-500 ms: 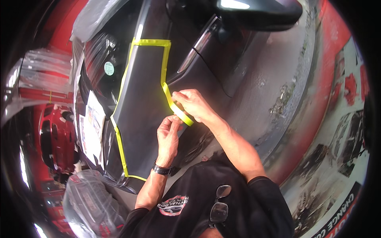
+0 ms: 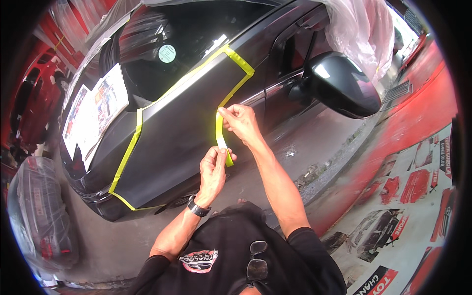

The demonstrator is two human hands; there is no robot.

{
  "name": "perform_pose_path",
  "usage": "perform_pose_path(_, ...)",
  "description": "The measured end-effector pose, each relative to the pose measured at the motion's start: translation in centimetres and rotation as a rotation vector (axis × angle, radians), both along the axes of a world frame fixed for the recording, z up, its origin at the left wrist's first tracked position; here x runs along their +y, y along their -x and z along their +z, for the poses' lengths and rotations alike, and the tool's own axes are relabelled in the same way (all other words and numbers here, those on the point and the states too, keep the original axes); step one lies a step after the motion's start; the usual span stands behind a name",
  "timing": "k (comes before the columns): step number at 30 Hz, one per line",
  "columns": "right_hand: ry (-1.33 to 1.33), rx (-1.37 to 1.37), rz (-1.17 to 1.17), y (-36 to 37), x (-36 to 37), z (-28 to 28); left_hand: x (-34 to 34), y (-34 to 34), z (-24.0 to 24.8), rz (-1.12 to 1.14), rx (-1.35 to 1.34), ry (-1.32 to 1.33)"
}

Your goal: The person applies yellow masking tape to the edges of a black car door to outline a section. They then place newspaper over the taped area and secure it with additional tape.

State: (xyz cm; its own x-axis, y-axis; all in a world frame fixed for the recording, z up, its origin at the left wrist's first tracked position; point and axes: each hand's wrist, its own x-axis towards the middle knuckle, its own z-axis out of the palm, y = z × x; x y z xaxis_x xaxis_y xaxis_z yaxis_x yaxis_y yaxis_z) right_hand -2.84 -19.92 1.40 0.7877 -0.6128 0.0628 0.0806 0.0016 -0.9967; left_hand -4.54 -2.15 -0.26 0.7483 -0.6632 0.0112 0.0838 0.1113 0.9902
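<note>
Yellow masking tape [image 2: 127, 160] outlines a dark grey panel [image 2: 174, 132] on the side of a car. Along the panel's right edge, a loose strip of the same tape [image 2: 219, 132] runs down between my hands. My right hand [image 2: 243, 125] pinches its upper part with thumb and forefinger, close against the panel. Lower down, my left hand [image 2: 213, 172] is closed on the strip near its free end, which pokes out past the fingers. A black watch [image 2: 198, 206] is on my left wrist.
A black side mirror [image 2: 341, 83] juts out at the upper right, beside plastic sheeting [image 2: 361, 32]. Papers [image 2: 101, 110] lie on the car at the left. A plastic-wrapped car part [image 2: 43, 211] stands at the lower left. Posters [image 2: 383, 221] cover the right side.
The view has turned, so the car appears tilted and more of it shows. My left hand now has hold of the strip, drawn down between both hands; the right hand still pinches it.
</note>
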Motion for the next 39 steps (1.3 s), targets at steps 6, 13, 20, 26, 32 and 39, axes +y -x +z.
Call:
perform_pose_path(6, -0.086, 0.062, -0.014, 0.0, -0.5, 0.7, -0.1, 0.6, -0.8, 0.027, 0.005, 0.088)
perform_pose_path(13, 0.140, 0.118, 0.031, -0.1, -2.0, 1.4, -0.4, 1.2, 0.0, 0.042, -0.047, -0.009)
perform_pose_path(20, 0.300, 0.192, 0.058, -0.2, -2.1, 1.9, -0.3, 2.4, 0.6, 0.083, -0.029, -0.036)
perform_pose_path(26, 0.344, 0.150, 0.155, 0.1, -2.8, 2.1, -1.7, 4.2, -0.4, 0.246, -0.074, 0.010)
perform_pose_path(32, 0.269, 0.109, 0.167, 0.1, -3.1, 1.9, -2.9, 5.5, -0.3, 0.297, -0.083, -0.016)
perform_pose_path(39, 0.312, 0.039, 0.121, -0.3, -3.2, 0.9, -4.0, 6.2, 0.0, 0.322, -0.072, -0.029)
